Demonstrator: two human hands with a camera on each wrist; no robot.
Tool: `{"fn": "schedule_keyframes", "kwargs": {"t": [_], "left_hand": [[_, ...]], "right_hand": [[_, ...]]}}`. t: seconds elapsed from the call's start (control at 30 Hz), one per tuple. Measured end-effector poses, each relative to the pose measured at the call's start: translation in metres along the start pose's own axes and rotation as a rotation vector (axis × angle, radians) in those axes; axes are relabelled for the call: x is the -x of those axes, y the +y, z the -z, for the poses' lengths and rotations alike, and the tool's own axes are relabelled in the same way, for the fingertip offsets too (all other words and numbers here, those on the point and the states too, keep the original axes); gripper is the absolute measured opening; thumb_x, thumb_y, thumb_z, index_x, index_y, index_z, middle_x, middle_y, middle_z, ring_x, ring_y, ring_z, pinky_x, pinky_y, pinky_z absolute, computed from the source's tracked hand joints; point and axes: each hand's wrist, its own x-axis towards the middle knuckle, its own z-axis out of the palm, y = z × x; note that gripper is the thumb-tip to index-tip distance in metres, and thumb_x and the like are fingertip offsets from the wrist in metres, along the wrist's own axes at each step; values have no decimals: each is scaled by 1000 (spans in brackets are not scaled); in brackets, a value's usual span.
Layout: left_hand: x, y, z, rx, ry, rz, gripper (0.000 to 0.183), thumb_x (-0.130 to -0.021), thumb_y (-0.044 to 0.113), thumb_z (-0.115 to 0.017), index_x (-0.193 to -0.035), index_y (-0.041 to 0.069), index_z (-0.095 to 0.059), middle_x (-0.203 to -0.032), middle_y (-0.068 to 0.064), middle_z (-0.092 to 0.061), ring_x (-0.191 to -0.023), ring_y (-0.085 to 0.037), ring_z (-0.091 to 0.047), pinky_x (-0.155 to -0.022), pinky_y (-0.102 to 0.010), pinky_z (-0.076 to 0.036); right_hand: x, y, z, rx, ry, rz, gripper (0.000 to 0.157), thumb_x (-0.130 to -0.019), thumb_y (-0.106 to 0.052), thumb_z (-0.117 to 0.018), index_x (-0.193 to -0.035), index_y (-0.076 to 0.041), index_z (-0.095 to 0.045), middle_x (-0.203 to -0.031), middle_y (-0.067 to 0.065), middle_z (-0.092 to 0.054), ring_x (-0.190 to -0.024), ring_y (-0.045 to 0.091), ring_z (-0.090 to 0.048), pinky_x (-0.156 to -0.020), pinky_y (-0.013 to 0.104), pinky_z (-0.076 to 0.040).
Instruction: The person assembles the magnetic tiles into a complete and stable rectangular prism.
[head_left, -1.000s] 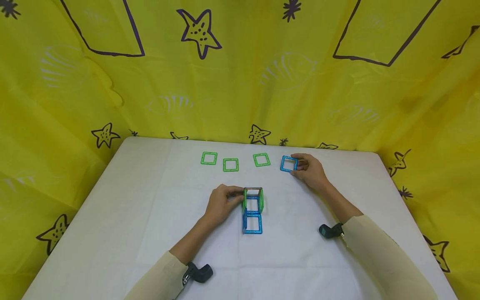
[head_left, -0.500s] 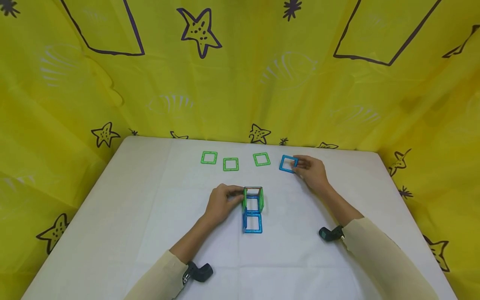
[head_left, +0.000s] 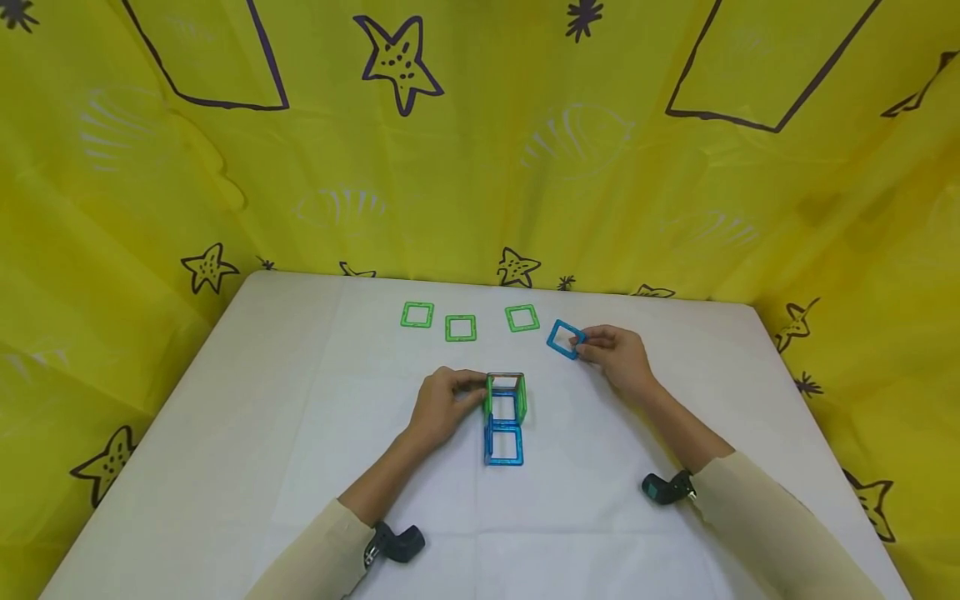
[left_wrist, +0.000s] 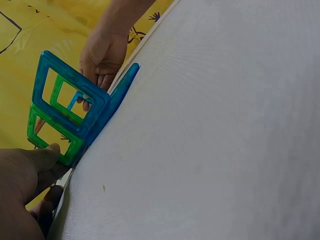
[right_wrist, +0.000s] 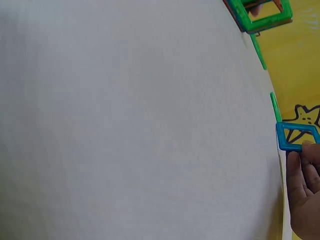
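Curtains [head_left: 480,183] in yellow, printed with dark starfish, stand behind and beside a white table [head_left: 600,508] in the head view; 3 green squares [head_left: 461,339] lie apart near its far edge, and 2 black devices [head_left: 405,543] sit at the cuffs of the pale sleeves [head_left: 772,525]. The left hand [head_left: 441,410] has its thumb and fingers on the green left side of a structure [head_left: 505,426] at mid-table, while the right hand [head_left: 619,358] pinches a blue tile [head_left: 561,351] by 1 side, near the rightmost green square but apart from it. The tile is a hollow square, turned at a slant; the structure has green sides at its far part and 2 blue squares nearer, 1 flat and 1 upright. In the left wrist view, the structure partly blocks the right hand; the left thumb presses the green panel, a finger behind it. In the right wrist view, thumb and fingers close together on the tile's edge, its opening unfilled.
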Motion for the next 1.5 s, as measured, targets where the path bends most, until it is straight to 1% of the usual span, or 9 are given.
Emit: {"fn": "schedule_keyframes", "kwargs": {"t": [0.2, 0.4, 0.53, 0.67, 0.8, 0.93, 1.13, 1.27, 1.5], "left_hand": [[0, 0, 1, -2, 0, -13, 22, -93, 11, -81, -115, 7, -81, -102, -3, -74, -92, -17, -60, -84, -40, -50], [1, 0, 1, -2, 4, -17, 22, -92, 11, -81, -114, 8, -81, -101, -2, -74, -92, -17, -60, -84, -40, -49], [1, -1, 0, -1, 4, -12, 23, -92, 11, -82, -115, 8, -81, -101, -2, -74, -92, -17, -59, -85, -40, -49], [0, -2, 0, 3, 5, -10, 23, -92, 11, -82, -115, 7, -81, -102, -2, -75, -94, -17, -61, -87, -41, -49], [0, -1, 0, 5, 7, -13, 23, -92, 10, -81, -115, 7, -81, -102, -2, -76, -95, -18, -62, -87, -42, -50], [0, -2, 0, 6, 6, -14, 22, -92, 11, -81, -114, 8, -81, -100, -1, -76, -95, -18, -61, -87, -41, -49], [0, -1, 1, 2, 10, -12, 22, -92, 11, -82, -114, 9, -82, -97, 1, -75, -91, -17, -59, -83, -39, -48], [0, 1, 2, 9, 18, -15, 22, -92, 10, -81, -113, 8, -82, -96, 0, -75, -90, -18, -59, -83, -39, -49], [-1, 2, 1, 17, 21, 29, 22, -92, 10, -81, -114, 8, -81, -96, 1, -74, -89, -17, -58, -82, -37, -49]], "right_hand": [[10, -6, -5, -45, -42, 8, 30, -99, 0, -71, -123, 16, -63, -122, 28, -71, -96, 9, -71, -83, 24, -58], [20, -8, -10, -50, -54, 10, 28, -99, -2, -72, -120, 14, -63, -120, 24, -73, -98, 11, -71, -83, 24, -58], [25, -7, -12, -77, -57, 14, 26, -98, -1, -73, -118, 13, -63, -118, 21, -74, -98, 13, -72, -83, 26, -59], [33, -9, -15, -88, -57, 25, 24, -97, 0, -73, -116, 12, -64, -114, 19, -75, -96, 14, -72, -82, 26, -59], [42, -11, -19, -86, -59, 42, 25, -96, 0, -74, -115, 12, -64, -112, 20, -75, -95, 14, -72, -83, 27, -59], [50, -11, -22, -99, -67, 43, 23, -95, 0, -75, -112, 12, -65, -111, 22, -75, -94, 15, -73, -82, 26, -59], [59, -11, -27, -99, -74, 43, 20, -94, 2, -76, -110, 11, -66, -109, 21, -75, -92, 15, -72, -80, 25, -59], [63, -11, -31, -97, -79, 42, 20, -93, 4, -76, -109, 11, -66, -108, 21, -75, -90, 16, -72, -78, 26, -58], [72, -7, -38, -122, -94, 35, 21, -91, 5, -77, -107, 12, -65, -107, 24, -75, -88, 18, -72, -77, 26, -59]]}}
